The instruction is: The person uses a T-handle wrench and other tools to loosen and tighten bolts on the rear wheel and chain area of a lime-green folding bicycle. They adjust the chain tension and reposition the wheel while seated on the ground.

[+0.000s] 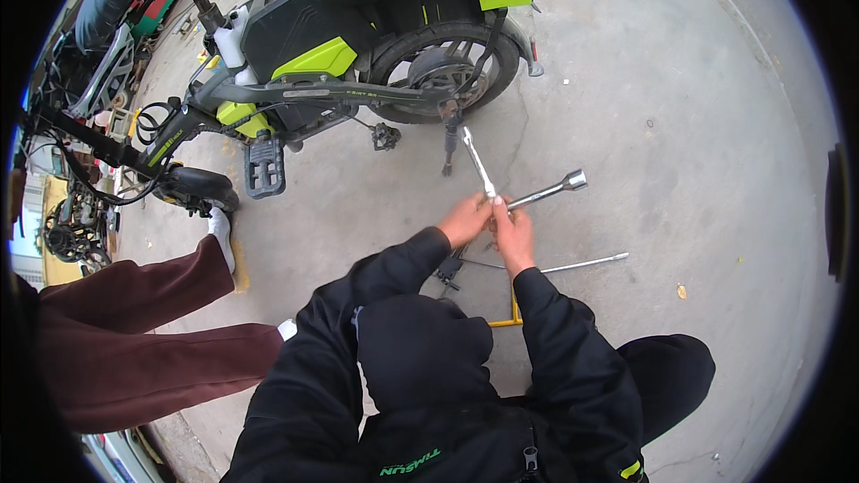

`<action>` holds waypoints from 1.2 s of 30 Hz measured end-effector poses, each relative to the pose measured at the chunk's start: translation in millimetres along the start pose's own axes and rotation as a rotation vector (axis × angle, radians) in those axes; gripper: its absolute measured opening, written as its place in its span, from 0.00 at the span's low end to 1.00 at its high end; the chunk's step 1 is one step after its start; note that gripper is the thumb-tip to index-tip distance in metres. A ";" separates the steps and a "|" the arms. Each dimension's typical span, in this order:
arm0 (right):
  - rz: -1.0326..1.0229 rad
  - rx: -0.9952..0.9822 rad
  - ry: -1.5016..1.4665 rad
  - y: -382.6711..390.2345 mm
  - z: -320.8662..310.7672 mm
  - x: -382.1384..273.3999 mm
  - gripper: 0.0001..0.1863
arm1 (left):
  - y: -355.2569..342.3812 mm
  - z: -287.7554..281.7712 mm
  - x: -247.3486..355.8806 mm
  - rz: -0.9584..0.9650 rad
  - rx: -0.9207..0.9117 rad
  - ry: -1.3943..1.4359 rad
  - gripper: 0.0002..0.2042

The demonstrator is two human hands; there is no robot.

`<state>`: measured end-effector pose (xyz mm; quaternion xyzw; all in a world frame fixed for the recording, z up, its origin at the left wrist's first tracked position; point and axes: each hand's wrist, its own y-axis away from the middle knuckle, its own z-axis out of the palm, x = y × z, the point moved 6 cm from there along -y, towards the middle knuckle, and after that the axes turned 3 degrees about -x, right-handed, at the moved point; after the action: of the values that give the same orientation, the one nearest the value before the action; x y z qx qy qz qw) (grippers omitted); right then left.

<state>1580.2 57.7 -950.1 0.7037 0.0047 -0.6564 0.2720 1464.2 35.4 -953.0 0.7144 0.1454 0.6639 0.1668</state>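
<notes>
My hands meet low in front of the rear of a black and lime-green electric bike [331, 58]. A chrome wrench [480, 164] slants up from my left hand [463, 220], its tip near the bike's kickstand [449, 143]. My right hand [514, 237] closes round a thicker chrome socket wrench [541, 194], whose wide socket end sticks out to the right. Both hands are closed, fingertips close together. Whether the two chrome bars are joined is hidden by my fingers. Behind the kickstand is the rear wheel [490, 80].
Below my hands a long thin metal rod [586, 263], a yellow frame [516, 309] and a black part [447, 275] sit low, partly covered by my arms. A person in maroon trousers [161, 309] stands at the left by the front wheel [201, 186]. Clutter lines the far left.
</notes>
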 end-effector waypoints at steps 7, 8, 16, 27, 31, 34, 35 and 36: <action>0.284 -0.160 -0.425 -15.0 24.6 -26.0 0.24 | 3.6 -47.3 55.8 -0.029 0.046 -0.812 0.22; 0.292 -0.179 -0.467 -16.1 27.3 -28.0 0.23 | 4.1 -47.9 61.9 -0.044 0.034 -0.878 0.22; 0.492 -0.492 -0.848 -28.0 46.2 -13.1 0.22 | 12.7 -22.3 130.8 -0.092 -0.117 -1.471 0.13; 0.545 -0.537 -0.917 -27.8 60.4 -19.3 0.22 | 32.2 -14.9 162.9 0.080 -0.012 -1.877 0.06; 0.534 -0.458 -0.861 -27.0 58.4 -18.7 0.19 | 26.6 -33.7 131.1 -0.032 0.087 -1.745 0.10; 0.460 -0.364 -0.710 -30.5 50.7 -23.4 0.18 | 33.9 -74.6 101.4 -0.168 0.105 -1.381 0.15; 0.370 -0.319 -0.569 -32.4 47.8 -28.4 0.19 | 34.3 -79.6 87.2 -0.140 0.128 -1.233 0.16; 0.258 -0.256 -0.434 -34.7 43.5 -35.9 0.21 | 35.6 -81.9 70.7 -0.099 0.171 -1.104 0.16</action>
<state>1522.6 82.9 -929.5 0.5012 -0.0603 -0.7459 0.4345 1387.5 37.3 -868.9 0.9591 0.1231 0.1689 0.1908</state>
